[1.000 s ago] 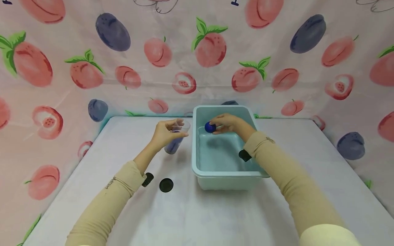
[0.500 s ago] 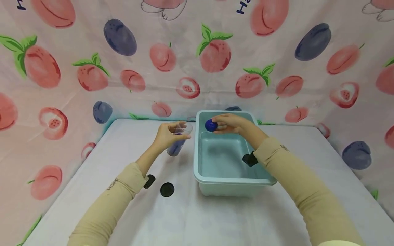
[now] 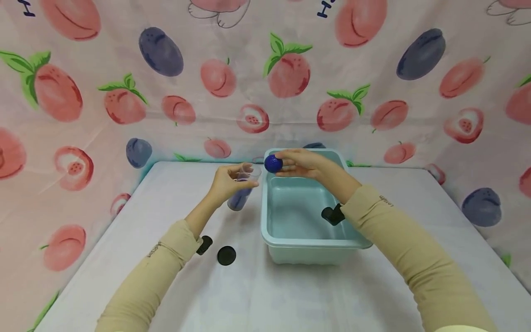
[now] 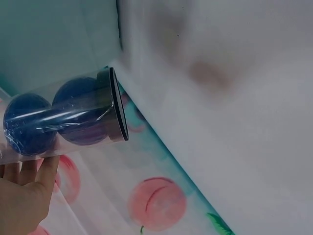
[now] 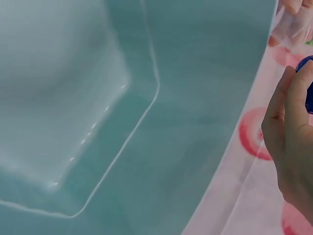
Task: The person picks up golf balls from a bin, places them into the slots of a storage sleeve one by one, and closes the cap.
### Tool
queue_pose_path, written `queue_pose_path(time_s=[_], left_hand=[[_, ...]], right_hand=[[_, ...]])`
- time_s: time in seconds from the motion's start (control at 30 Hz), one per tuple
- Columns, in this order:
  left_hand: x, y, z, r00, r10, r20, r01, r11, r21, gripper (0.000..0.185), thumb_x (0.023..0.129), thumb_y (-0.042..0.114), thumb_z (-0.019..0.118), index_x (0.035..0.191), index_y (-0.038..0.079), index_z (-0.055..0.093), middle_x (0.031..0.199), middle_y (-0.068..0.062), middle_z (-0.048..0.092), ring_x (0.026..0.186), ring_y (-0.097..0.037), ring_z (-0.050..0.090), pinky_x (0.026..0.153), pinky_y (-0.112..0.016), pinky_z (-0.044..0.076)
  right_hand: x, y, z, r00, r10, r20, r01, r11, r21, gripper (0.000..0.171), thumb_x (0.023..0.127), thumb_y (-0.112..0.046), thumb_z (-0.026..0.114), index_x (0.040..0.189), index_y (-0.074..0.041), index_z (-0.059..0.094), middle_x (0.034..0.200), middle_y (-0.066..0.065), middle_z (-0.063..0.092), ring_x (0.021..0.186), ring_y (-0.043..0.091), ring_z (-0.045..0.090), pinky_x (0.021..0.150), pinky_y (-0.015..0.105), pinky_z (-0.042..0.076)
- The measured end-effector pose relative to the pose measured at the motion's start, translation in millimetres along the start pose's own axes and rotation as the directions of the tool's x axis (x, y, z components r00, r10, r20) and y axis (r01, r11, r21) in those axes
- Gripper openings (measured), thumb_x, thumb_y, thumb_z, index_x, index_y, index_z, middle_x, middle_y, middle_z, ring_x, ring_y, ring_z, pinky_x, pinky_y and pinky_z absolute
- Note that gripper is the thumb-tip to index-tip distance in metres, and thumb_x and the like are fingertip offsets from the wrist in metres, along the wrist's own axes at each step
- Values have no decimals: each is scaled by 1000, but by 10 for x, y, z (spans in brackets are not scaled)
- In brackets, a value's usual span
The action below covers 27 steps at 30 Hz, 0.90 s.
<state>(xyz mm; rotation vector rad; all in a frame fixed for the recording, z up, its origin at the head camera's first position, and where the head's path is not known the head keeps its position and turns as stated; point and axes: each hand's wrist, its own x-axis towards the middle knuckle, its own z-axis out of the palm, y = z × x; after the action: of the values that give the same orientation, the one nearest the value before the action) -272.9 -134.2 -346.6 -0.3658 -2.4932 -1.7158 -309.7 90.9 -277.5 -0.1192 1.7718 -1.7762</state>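
My left hand [image 3: 225, 185] grips a clear plastic tube [image 3: 242, 190] near its top, left of the basin, with the tube slightly tilted. Two dark blue balls [image 4: 80, 110] show inside the tube in the left wrist view, and a black cap [image 4: 115, 104] closes its bottom end. A dark blue ball [image 3: 273, 163] is pinched in the fingertips of my right hand [image 3: 304, 163], over the basin's left rim and just right of the tube's mouth. In the right wrist view that ball [image 5: 309, 88] is cut off by the frame edge.
The pale blue basin [image 3: 265, 230] stands on the white table [image 3: 290, 299], with a black object [image 3: 333, 215] seen inside it near my right sleeve. A round black lid [image 3: 226, 255] lies on the table, beside a small black object [image 3: 204, 245] partly behind my left sleeve.
My right hand has lifted the ball and carried it left, from over the basin's interior to its left rim, closer to the tube. The left hand holds the tube almost still.
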Motion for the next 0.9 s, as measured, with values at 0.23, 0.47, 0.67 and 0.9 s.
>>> queue_pose_path(time_s=[0.23,0.47,0.67,0.9], left_hand=[[-30,-14,33,1000,-28,14,27,1000,12,51,76,18,79,123,8,63,118,-12,67,108,-27,63,93,-42,52],[-2,-15,37,1000,-14,16,14,1000,24,50,76,20,79,122,9,64,118,-12,66,108,-26,64,92,-41,52],[-12,12,8,1000,-7,5,7,999,50,51,75,18,80,122,9,64,118,-12,67,107,-27,64,90,-42,53],[-24,-7,-47,1000,-18,-18,20,993,119,56,73,22,82,124,10,63,121,-12,65,105,-28,62,88,-42,53]], right_hand=[[18,26,144,1000,-13,9,13,1000,-10,52,98,-16,47,144,0,31,138,22,42,116,30,51,96,35,48],[66,19,252,999,-29,-31,30,999,18,48,97,-16,50,140,0,37,133,17,44,112,30,51,75,27,57],[67,-13,340,998,-42,-44,43,999,19,43,96,-14,52,135,-1,43,123,13,48,108,27,53,72,24,58],[49,-13,404,998,-64,-27,64,998,-5,45,97,-12,49,139,1,40,107,9,51,111,31,52,104,44,42]])
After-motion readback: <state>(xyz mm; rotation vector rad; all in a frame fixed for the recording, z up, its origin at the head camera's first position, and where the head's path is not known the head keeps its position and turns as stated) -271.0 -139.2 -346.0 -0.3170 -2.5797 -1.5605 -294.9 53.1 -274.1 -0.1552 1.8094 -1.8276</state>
